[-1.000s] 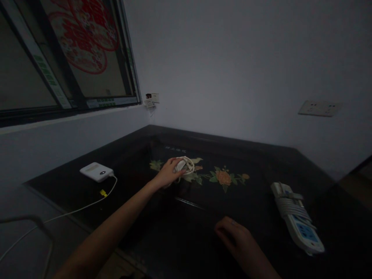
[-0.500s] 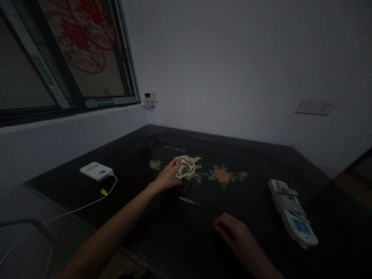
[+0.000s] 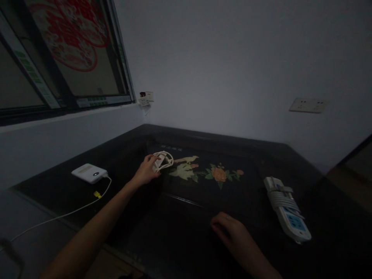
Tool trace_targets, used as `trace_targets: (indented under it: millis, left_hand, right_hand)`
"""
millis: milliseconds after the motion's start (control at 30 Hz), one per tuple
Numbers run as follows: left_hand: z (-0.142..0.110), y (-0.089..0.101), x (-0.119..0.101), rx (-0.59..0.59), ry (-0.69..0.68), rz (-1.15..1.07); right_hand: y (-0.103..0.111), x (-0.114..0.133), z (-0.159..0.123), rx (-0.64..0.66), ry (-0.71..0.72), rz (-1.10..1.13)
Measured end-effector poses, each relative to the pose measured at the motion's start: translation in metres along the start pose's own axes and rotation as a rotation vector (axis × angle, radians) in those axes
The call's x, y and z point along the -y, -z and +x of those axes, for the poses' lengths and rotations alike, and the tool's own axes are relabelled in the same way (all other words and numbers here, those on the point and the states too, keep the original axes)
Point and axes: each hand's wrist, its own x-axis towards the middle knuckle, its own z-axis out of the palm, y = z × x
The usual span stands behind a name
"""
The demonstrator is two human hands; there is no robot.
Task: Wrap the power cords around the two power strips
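Observation:
My left hand (image 3: 147, 170) is closed around a white charger (image 3: 159, 159) with its white cable (image 3: 171, 157) coiled in a loop. The hand is over the left part of the dark table (image 3: 186, 221), beside the painted bird and flowers. Whether the coil touches the tabletop, I cannot tell. Nearer to me, my right hand (image 3: 232, 232) rests at the table with its fingers curled in, and nothing shows in them. To its right lies a white power strip (image 3: 295, 224) with blue socket faces, its grey cord wound around one end.
A white box-shaped device (image 3: 89, 173) sits at the table's left, its thin white cable (image 3: 72, 212) with a yellow tag (image 3: 97, 194) running off the left edge. Wall sockets (image 3: 309, 105) are at the right and in the back corner. A window (image 3: 66, 58) is at the left.
My left hand has moved left with the charger and coiled cable, uncovering more of the painted bird. My right hand has stayed about where it was. The view has turned slightly.

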Motion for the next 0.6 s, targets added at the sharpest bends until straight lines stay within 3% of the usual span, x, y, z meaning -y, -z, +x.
trace_targets:
  millis: [167, 300, 367, 467, 600]
  left_hand:
    - [0.001, 0.006, 0.009, 0.034, 0.027, 0.021]
    - [-0.003, 0.006, 0.004, 0.075, -0.032, 0.062]
    - [-0.004, 0.007, -0.003, 0.077, -0.1, 0.125]
    - [-0.006, 0.01, -0.024, -0.029, -0.136, 0.205]
    - [-0.012, 0.011, -0.077, -0.197, -0.269, 0.032]
  right_hand:
    - [-0.001, 0.0, 0.001, -0.015, 0.02, 0.022]
    - [0.006, -0.004, 0.0, -0.113, 0.04, 0.048]
    - [0.017, -0.007, -0.001, -0.219, 0.018, 0.069]
    - [0.045, -0.021, -0.001, -0.421, -0.053, 0.057]
    - [0.097, -0.064, -0.003, -0.765, -0.167, -0.016]
